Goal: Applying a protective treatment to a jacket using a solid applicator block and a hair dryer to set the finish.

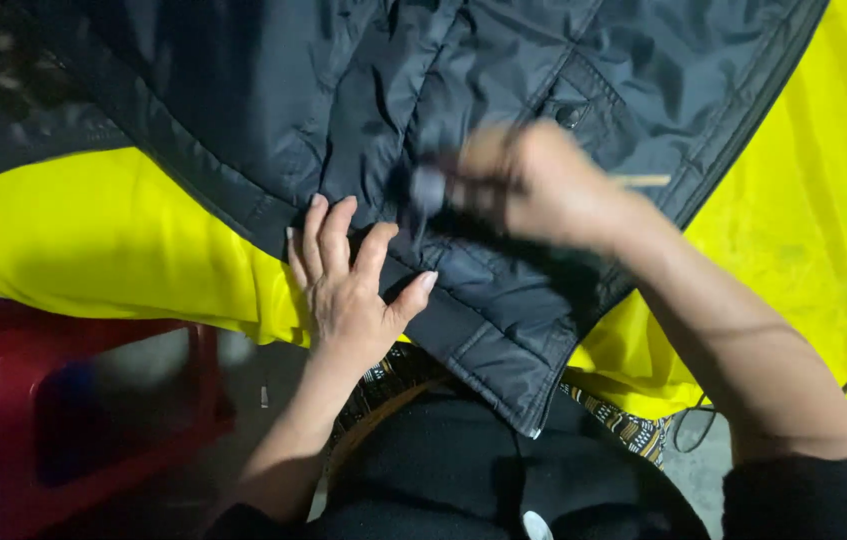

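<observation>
One dark quilted jacket (363,90) lies spread on yellow fabric (93,250) covering the worktop. Left hand (348,285) flat on the jacket hem, fingers released and splayed. Right hand (533,185), motion-blurred, is clenched around a thin pale stick (643,181) above the jacket. Red plastic stool (63,420) lower left.

Dark navy jacket (343,90) on yellow cloth (93,240), red stool (63,420)

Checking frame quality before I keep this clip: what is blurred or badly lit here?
Head view: right hand is motion-blurred, so the thin stick it grips smears; left hand on the dark jacket is sharp; yellow cloth bright, red stool dim and soft.
</observation>
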